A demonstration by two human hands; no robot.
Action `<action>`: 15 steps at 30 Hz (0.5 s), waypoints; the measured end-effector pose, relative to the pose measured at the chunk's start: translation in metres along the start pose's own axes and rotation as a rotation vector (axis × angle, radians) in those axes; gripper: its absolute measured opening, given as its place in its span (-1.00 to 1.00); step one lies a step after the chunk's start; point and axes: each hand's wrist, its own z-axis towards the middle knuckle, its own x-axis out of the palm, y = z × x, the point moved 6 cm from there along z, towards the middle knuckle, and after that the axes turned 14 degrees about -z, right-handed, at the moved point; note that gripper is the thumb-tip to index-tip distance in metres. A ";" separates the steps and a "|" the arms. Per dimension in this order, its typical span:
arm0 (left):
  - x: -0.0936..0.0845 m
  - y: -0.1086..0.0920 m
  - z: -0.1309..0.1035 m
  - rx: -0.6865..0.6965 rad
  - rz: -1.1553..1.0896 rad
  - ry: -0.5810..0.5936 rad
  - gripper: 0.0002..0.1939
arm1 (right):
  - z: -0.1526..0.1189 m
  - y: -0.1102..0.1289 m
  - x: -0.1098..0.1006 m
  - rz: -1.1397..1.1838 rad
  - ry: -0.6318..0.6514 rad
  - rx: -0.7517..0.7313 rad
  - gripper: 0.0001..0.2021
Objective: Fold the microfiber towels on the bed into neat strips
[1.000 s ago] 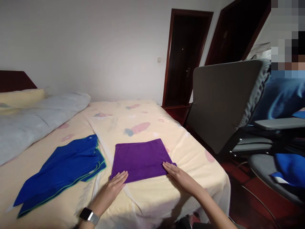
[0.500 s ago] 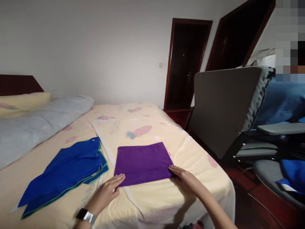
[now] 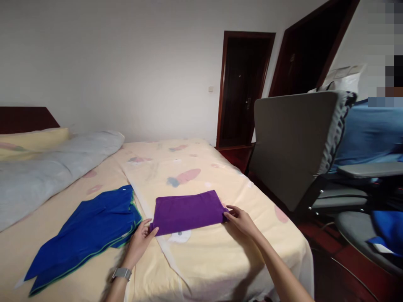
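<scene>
A purple cloth [image 3: 187, 212] lies folded into a flat rectangle on the patterned bed sheet [image 3: 220, 260]. My left hand [image 3: 141, 239], with a watch band on the wrist, pinches its near left corner. At the near right corner, the thumb and fingers of my right hand [image 3: 241, 220] close on the purple cloth. To the left of my left hand lies a blue cloth [image 3: 85, 230] with green edging, loosely folded and uneven.
A long grey pillow [image 3: 63, 161] and a yellow pillow [image 3: 34, 140] are at the left. Right of the bed stand a grey folding chair [image 3: 292, 142] and a seat [image 3: 362, 235] holding blue fabric. A person in blue [image 3: 371, 126] sits partly visible.
The near edge of the purple cloth has moved away from me, making the cloth narrower. Both hands went from resting flat on it to gripping its near corners.
</scene>
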 end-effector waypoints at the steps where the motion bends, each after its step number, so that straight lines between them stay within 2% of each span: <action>1: 0.000 0.002 0.000 0.012 0.017 -0.009 -0.36 | 0.000 0.000 0.002 -0.013 0.015 -0.003 -0.55; 3: -0.001 0.006 0.000 0.014 0.061 -0.041 -0.42 | 0.001 0.001 0.005 -0.044 0.027 -0.008 -0.62; 8: 0.001 0.003 0.000 0.022 0.108 -0.089 -0.50 | 0.004 0.005 0.006 -0.066 -0.022 -0.015 -0.63; 15: -0.009 -0.012 -0.009 0.033 0.117 -0.080 -0.48 | -0.011 0.013 -0.012 -0.069 0.000 -0.039 -0.66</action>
